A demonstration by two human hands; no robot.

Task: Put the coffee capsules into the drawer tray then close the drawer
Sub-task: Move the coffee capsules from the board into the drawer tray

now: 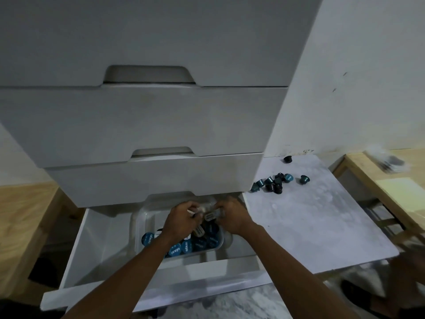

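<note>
The bottom drawer (96,229) of a white cabinet stands pulled out. Inside it sits a clear plastic tray (147,217) holding several blue-lidded coffee capsules (186,246) at its near end. Both hands hover over the tray's middle. My left hand (181,218) is closed around capsules, and my right hand (232,215) pinches a capsule (210,215) with others hidden in the palm. A loose pile of dark and teal capsules (274,183) lies on the white board (322,222) to the right, with one capsule (287,159) apart near the wall and another (304,179) to the pile's right.
Two shut drawers (138,125) overhang the open one. A wooden table (391,180) stands at the right with a blurred dark-and-white object (386,162) on it. Wooden floor lies at the left.
</note>
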